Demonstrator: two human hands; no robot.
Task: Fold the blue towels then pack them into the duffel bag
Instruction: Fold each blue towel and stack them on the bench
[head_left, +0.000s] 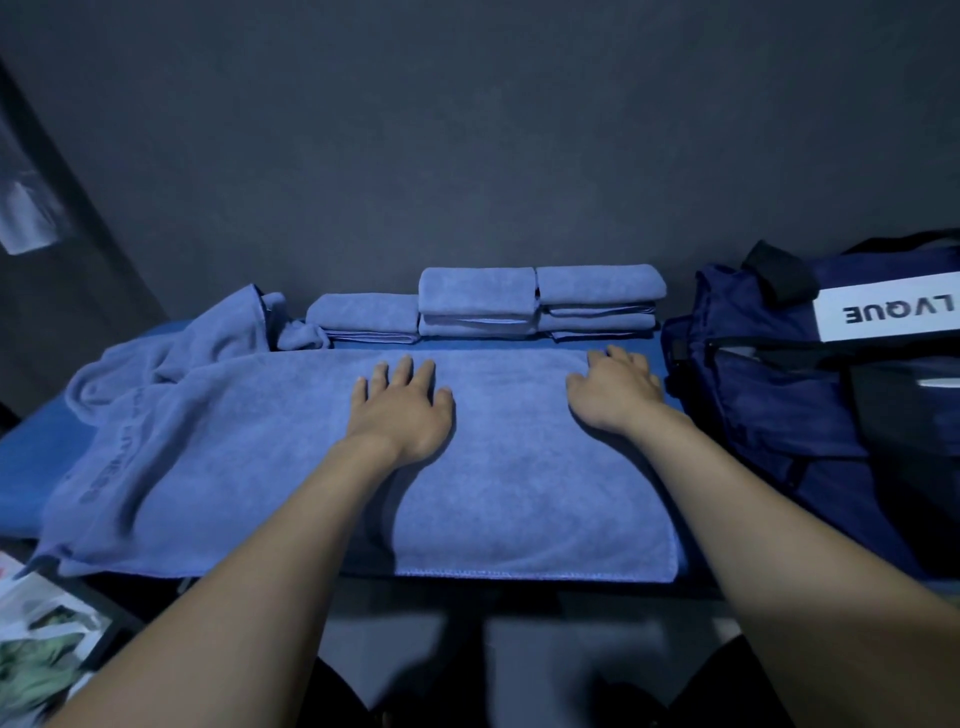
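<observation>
Fingers spread, a person's left hand (402, 410) and right hand (615, 392) press a blue towel (493, 499) flat for folding beside the duffel bag (769, 395).

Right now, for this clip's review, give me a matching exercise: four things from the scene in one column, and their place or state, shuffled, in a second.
Things:
1. spread towel
2. folded towels
3. duffel bag
4. crumpled towel

Place or state:
A. stacked in a row at the back, by the wall
B. bunched up at the far left
C. lying flat under both the left hand and the right hand
D. standing at the right end of the table

Pairs: 1-C, 2-A, 3-D, 4-B
</observation>
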